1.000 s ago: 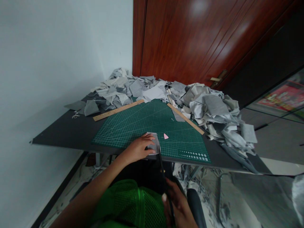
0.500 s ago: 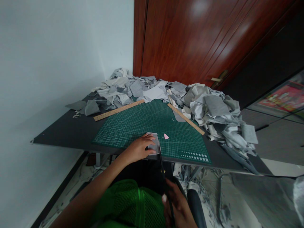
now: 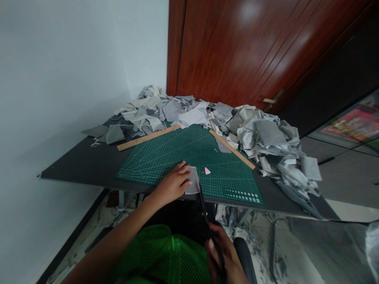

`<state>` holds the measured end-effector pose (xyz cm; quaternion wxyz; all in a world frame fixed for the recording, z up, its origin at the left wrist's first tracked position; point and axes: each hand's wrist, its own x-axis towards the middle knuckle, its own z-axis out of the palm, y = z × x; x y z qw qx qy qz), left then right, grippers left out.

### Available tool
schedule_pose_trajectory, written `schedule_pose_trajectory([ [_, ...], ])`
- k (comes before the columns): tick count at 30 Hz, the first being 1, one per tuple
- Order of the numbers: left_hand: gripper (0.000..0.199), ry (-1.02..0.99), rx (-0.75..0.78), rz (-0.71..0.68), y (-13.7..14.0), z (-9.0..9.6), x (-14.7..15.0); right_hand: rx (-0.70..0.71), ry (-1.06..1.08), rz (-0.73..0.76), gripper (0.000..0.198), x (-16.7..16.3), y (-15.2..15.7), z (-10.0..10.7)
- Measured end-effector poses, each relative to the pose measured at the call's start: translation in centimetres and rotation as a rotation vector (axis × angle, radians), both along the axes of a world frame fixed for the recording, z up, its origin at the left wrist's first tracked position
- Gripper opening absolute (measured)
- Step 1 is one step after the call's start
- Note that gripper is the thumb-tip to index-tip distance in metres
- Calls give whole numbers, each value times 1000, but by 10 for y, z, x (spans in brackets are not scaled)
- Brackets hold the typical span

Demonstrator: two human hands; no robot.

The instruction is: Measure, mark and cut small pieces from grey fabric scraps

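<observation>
A small light grey piece of fabric [image 3: 193, 185] lies at the front edge of the green cutting mat [image 3: 166, 154]. My left hand [image 3: 174, 183] rests flat at the fabric's left side with fingers stretched out, some of them over its edge. My right hand [image 3: 226, 252] is closed round the handles of long black scissors [image 3: 202, 200], low in front of the table edge. Their blades point away from me, and the tip reaches the fabric's right edge. Just right of the fabric, a small pink triangular piece [image 3: 207, 170] lies on the mat.
Two wooden rulers, one on the left [image 3: 148, 137] and one on the right [image 3: 232, 149], lie slanted across the mat's sides. Heaped grey and white fabric scraps [image 3: 260, 130] line the back and right of the dark table [image 3: 85, 167]. More scraps litter the floor.
My left hand has slid slightly left, uncovering more of the fabric. My right hand has shifted a little to the right, and the scissor handles look farther apart.
</observation>
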<state>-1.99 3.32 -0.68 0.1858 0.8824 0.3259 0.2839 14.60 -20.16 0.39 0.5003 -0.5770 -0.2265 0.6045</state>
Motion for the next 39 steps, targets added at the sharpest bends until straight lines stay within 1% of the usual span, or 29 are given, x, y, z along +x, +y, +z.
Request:
schedule_pose_trajectory([
  [2,28,47,3,-10,1,-1,1,5,-8,36,66,1,6,6],
  [5,28,43,3,-11,3,-3,1,39,-51,73,67,1,17,10],
  [11,27,29,36,-18,3,-2,0,69,-110,70,69,-1,30,5],
  [15,27,54,38,-5,1,2,1,77,-135,77,70,-2,30,3],
  [22,25,39,55,-6,0,3,1,103,-194,108,67,-5,29,6],
  [26,25,41,40,-7,0,3,1,109,-204,122,70,-6,28,6],
  [33,25,25,46,-1,0,3,2,106,-227,104,73,-6,26,3],
  [39,26,38,12,4,-1,5,3,106,-229,164,75,-2,27,2],
])
